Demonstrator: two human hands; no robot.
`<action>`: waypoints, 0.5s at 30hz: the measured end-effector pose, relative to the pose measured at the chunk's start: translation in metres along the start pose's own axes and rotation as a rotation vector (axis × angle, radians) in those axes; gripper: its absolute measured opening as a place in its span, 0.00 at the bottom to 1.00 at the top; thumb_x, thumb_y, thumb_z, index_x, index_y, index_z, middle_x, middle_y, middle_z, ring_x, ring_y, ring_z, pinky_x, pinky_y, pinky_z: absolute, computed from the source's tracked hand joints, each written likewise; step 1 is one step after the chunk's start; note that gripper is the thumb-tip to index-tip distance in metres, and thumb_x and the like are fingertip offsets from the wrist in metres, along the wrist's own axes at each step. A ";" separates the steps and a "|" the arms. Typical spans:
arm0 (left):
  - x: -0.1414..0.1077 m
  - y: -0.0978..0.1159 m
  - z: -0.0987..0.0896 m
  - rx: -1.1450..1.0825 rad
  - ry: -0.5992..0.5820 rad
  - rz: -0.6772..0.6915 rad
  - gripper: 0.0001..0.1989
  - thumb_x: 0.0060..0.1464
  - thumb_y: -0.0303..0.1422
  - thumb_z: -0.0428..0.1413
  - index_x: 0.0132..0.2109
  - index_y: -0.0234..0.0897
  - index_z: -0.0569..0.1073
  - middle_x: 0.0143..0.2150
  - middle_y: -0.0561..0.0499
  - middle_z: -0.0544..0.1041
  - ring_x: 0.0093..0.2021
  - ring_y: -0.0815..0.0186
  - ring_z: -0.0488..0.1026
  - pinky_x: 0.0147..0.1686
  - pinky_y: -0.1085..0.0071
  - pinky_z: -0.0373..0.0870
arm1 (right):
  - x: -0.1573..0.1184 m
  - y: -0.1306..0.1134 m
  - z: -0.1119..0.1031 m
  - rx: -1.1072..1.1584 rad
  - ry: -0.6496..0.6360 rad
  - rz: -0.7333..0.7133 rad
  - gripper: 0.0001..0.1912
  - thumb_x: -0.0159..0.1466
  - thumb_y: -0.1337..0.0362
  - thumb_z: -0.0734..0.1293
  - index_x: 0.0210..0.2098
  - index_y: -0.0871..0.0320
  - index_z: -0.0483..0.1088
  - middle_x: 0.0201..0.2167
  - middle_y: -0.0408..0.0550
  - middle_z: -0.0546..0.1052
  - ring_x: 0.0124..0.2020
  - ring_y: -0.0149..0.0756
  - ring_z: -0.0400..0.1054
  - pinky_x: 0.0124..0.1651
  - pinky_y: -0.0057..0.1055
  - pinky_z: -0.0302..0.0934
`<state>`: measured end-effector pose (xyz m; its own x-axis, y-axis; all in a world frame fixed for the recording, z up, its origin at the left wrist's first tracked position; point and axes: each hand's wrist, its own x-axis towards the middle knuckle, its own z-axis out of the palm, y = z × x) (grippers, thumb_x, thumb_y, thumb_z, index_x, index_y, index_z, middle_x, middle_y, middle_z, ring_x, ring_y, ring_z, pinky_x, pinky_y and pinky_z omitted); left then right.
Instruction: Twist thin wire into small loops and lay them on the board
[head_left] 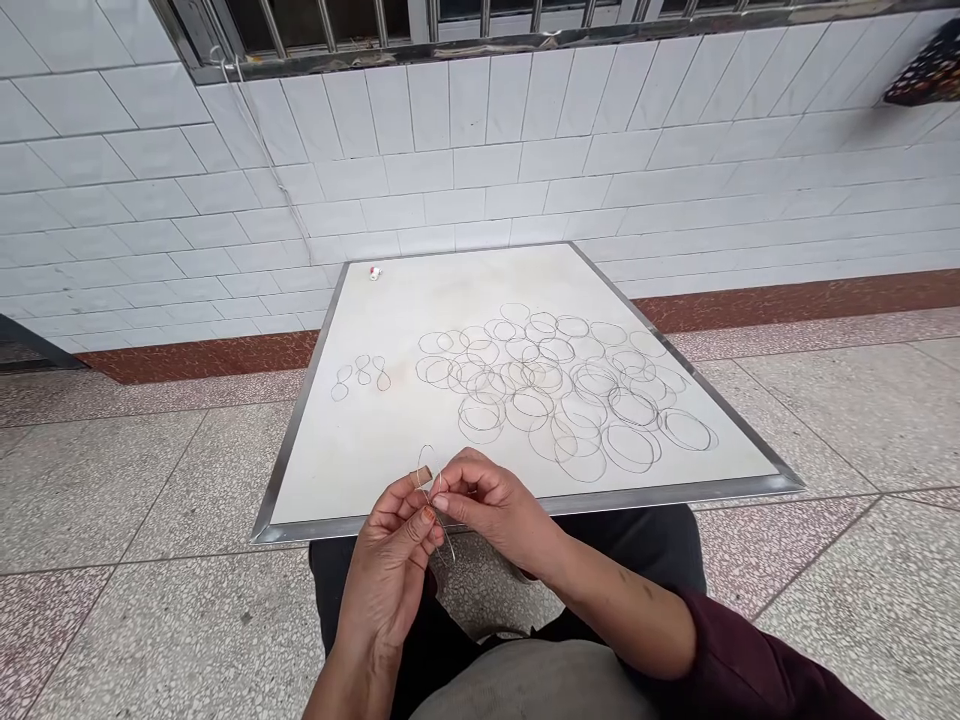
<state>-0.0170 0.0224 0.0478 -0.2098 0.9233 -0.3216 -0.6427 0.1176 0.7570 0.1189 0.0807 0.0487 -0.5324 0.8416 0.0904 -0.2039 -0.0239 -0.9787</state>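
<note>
Just over the table's near edge, both hands work on one thin wire loop (427, 447). My left hand (397, 545) is closed, its thumb and fingers pinching the wire. A tan band, like tape, wraps one left fingertip. My right hand (484, 500) is closed too, with its thumb and forefinger pinching the wire close to the left thumb. One wire end hangs below the fingers. Many loose wire rings (555, 375) lie overlapping on the white table (360, 450). On the left of the table lie several small figure-eight wire pieces (363, 370).
A small white and red object (375, 272) sits at the table's far left corner. A metal rim (525, 500) edges the tabletop. Behind stands a white tiled wall (480, 180) with a barred window above. A dark patterned cloth (930, 70) shows at upper right.
</note>
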 end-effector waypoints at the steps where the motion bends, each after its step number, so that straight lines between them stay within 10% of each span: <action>1: 0.001 0.000 -0.001 0.001 0.001 -0.008 0.19 0.39 0.27 0.70 0.42 0.38 0.80 0.34 0.53 0.76 0.28 0.76 0.70 0.29 0.80 0.69 | 0.000 0.000 0.000 0.003 0.004 0.001 0.08 0.60 0.57 0.71 0.32 0.55 0.73 0.34 0.42 0.66 0.33 0.29 0.65 0.37 0.30 0.64; 15: -0.006 0.005 -0.004 0.090 -0.061 -0.048 0.27 0.42 0.28 0.69 0.52 0.43 0.78 0.36 0.53 0.75 0.27 0.76 0.67 0.30 0.77 0.67 | -0.001 -0.004 -0.006 0.158 -0.209 0.176 0.14 0.64 0.53 0.68 0.42 0.58 0.72 0.29 0.41 0.71 0.26 0.26 0.61 0.31 0.26 0.58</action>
<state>-0.0218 0.0159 0.0511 -0.1334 0.9363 -0.3250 -0.5816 0.1916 0.7906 0.1255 0.0828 0.0513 -0.7249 0.6884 -0.0258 -0.2099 -0.2563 -0.9435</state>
